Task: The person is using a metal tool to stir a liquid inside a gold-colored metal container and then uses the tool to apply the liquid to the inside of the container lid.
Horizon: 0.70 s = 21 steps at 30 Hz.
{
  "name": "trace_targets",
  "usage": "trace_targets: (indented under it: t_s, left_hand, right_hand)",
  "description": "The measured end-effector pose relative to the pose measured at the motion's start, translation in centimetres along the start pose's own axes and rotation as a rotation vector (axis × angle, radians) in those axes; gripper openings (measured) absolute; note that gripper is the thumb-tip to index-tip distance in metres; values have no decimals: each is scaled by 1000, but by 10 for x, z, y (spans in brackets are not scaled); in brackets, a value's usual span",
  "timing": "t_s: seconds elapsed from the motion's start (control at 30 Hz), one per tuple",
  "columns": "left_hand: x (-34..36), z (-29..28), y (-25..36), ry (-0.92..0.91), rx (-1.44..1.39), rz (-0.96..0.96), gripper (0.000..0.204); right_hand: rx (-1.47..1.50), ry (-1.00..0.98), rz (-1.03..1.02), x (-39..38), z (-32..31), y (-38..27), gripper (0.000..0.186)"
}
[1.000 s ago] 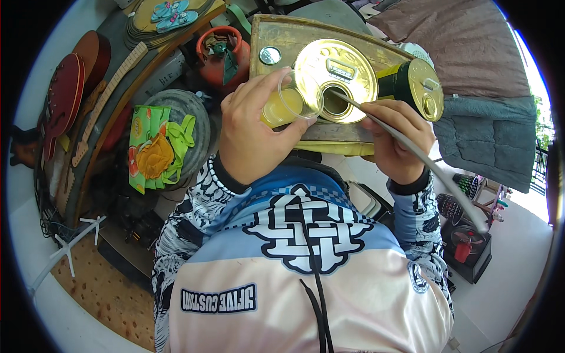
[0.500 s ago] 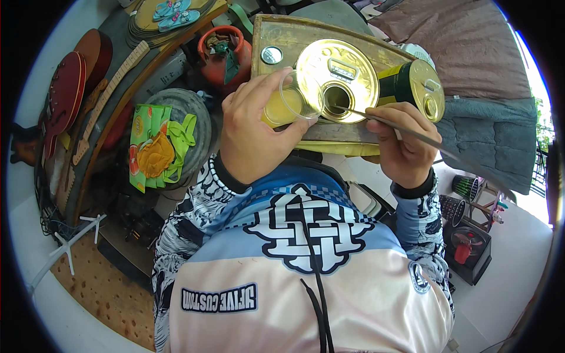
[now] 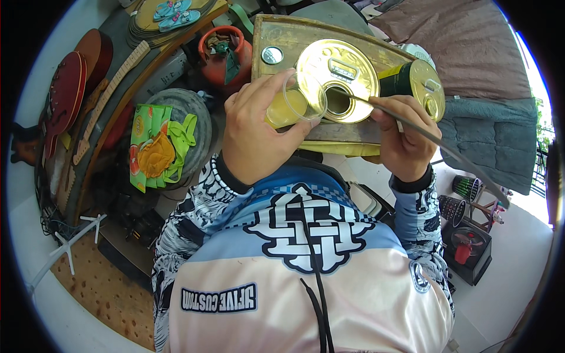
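Note:
My left hand [image 3: 256, 126] is closed around a clear plastic cup [image 3: 305, 97] of pale yellow liquid. The cup is tilted, its rim beside the round opening of a large gold-topped tin can [image 3: 318, 56]. In my right hand [image 3: 406, 132], pinched between thumb and fingers, is a long, thin grey rod [image 3: 453, 153]. Its near end reaches into the can's opening, where the tip is hard to make out. The other end stretches out to the right, past my wrist. The can stands on a wooden tray-like table [image 3: 276, 32], with a carry handle folded on its top.
A second tin can [image 3: 426, 88], green and gold, lies tilted at the table's right. A small round lid [image 3: 272, 56] sits at the left. Further left are a red gas cylinder [image 3: 223, 59], a green bag [image 3: 156, 147] and guitars [image 3: 65, 97]. A grey quilted cloth [image 3: 488, 141] hangs at right.
The rod has shifted in the opening, its near end now at the far rim and its outer end a little lower. The cup has moved slightly right and down.

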<state>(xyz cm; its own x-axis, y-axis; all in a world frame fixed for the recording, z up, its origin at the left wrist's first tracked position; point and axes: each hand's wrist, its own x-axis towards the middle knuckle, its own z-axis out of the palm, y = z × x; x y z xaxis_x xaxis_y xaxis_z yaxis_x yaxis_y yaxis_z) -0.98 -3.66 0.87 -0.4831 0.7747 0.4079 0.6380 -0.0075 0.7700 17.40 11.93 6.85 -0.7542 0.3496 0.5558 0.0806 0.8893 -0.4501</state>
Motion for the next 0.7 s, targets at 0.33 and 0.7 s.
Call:
trace_targets:
  t_s: [0.33, 0.7]
  left_hand:
    - [1, 0, 2, -6, -1, -10, 64]
    - [3, 7, 6, -25, 10, -15, 62]
  right_hand:
    - [-167, 297, 76, 4, 7, 22, 15]
    - [85, 398, 198, 29, -31, 3, 19]
